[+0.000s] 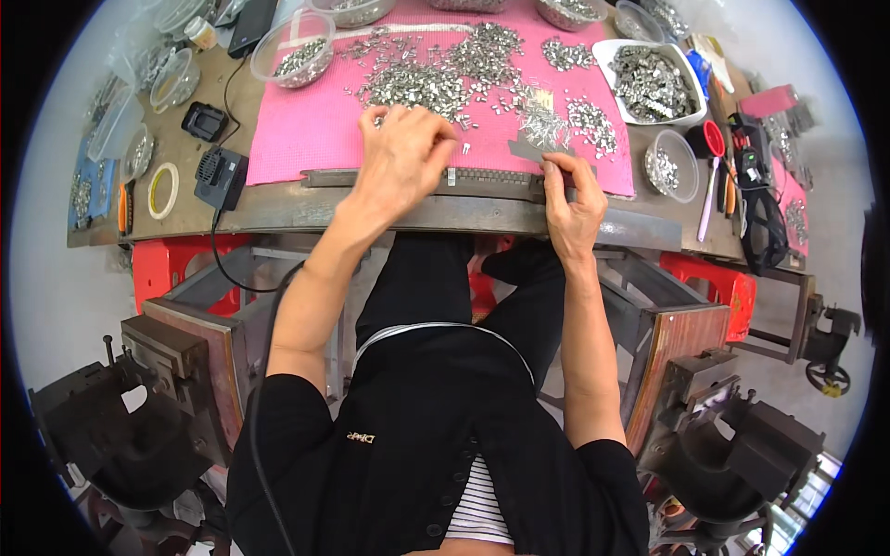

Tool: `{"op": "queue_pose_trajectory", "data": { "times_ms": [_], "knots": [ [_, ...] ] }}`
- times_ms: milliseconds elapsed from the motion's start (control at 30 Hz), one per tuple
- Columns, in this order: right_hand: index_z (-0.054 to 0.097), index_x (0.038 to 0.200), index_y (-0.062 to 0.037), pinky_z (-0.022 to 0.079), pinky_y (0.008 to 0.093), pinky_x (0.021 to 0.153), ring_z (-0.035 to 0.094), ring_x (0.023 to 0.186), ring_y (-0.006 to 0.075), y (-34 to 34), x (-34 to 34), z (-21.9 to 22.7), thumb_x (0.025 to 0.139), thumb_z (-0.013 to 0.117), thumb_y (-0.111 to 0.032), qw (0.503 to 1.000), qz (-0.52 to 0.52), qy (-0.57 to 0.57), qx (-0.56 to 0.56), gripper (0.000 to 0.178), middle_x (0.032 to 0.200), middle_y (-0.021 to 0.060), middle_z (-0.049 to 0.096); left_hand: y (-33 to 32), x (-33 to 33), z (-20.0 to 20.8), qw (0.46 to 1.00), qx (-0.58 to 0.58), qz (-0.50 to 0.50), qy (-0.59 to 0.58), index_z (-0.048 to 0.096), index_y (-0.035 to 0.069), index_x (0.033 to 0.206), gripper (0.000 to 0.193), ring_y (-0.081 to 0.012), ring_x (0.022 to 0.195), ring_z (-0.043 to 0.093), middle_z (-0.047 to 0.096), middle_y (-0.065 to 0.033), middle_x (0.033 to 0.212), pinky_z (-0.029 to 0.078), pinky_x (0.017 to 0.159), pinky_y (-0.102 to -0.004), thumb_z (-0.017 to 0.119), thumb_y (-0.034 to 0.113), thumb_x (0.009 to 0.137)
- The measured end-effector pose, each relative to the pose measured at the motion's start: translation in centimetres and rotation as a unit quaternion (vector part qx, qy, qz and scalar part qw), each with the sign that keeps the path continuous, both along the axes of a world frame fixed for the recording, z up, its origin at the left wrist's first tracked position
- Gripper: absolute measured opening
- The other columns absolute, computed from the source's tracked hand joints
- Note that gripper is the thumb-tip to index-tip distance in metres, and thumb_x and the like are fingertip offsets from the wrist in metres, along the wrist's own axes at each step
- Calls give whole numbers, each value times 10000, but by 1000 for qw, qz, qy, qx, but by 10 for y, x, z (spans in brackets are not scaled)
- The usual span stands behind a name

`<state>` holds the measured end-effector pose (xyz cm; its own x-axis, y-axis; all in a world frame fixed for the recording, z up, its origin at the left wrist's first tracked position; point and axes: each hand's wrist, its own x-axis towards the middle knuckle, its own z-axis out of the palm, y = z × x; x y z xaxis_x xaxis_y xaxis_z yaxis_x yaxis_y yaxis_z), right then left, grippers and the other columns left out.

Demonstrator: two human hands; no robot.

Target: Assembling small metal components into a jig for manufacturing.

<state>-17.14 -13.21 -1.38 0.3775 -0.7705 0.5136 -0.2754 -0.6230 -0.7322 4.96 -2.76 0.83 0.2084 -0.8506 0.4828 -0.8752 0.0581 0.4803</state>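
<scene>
Since everything here is so tiny, I'd say it all comes down to fingertip control. Right hand (575,204) has a thin flat grey metal strip (530,150) in a narrow pinch between thumb and fingers, just above the right end of the long notched metal bar (491,175) that lies along the bench's front edge. Left hand (399,162) is over the bar's left part, thumb and index nearly together, but honestly I can't tell if there's a piece between them. Just beside those fingertips a couple of small silver bits (466,146) sit on the pink textured mat (297,139), and one bright silver piece (451,176) shows at the bar, right below them. If it's a matter of lining up parts along those notches, my take: pick one at a time, get it facing the right way before it touches the bar, and keep the strip flat and loosely pinched so it doesn't bend or flick stuff around. Steady that left wrist too, because a bump could scatter the row. The big heap of small metal fittings (417,85) is just beyond the left hand, and the loose thin pins (545,128) are right behind the strip, so I'd watch they don't get swept up together.
</scene>
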Motion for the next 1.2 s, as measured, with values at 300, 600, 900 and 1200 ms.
{"op": "queue_pose_trajectory", "data": {
  "times_ms": [300, 600, 900, 1200],
  "knots": [
    [697, 1009, -36, 492, 353, 732, 623, 779, 248, 3, -2, -3, 896, 699, -9, 1000, 1, -3, 5, 116, 847, 88, 655, -4, -50, -15, 996, -52, -70, 3, 660, 88, 936, 98, -227, 922, 600, 630, -30, 923, 362, 933, -402, 724, 81, 862],
    [701, 1028, -17, 483, 289, 703, 611, 752, 159, 2, -2, -3, 928, 689, -22, 1000, 0, 1, -25, 101, 842, 69, 658, 2, -29, -14, 993, -10, -97, 62, 708, 87, 1154, 237, -284, 1102, 630, 716, -87, 1031, 280, 1160, -597, 644, 81, 927],
    [684, 986, -10, 496, 363, 747, 630, 799, 276, 4, -6, -1, 874, 684, 37, 1000, 15, 9, -15, 122, 865, 115, 660, 10, 6, -4, 981, 107, -62, -153, 665, 122, 1324, 396, -455, 1444, 357, 592, -5, 1449, 102, 1116, -791, 485, 359, 1062],
    [707, 1039, -39, 474, 434, 875, 634, 963, 296, -35, 44, 21, 873, 667, -24, 981, 120, 96, -115, 171, 1007, 102, 683, 10, -3, -6, 984, 85, -77, -137, 673, 153, 1330, 424, -407, 1481, 326, 583, 31, 1465, 113, 1112, -811, 449, 397, 1065]
  ]
}}
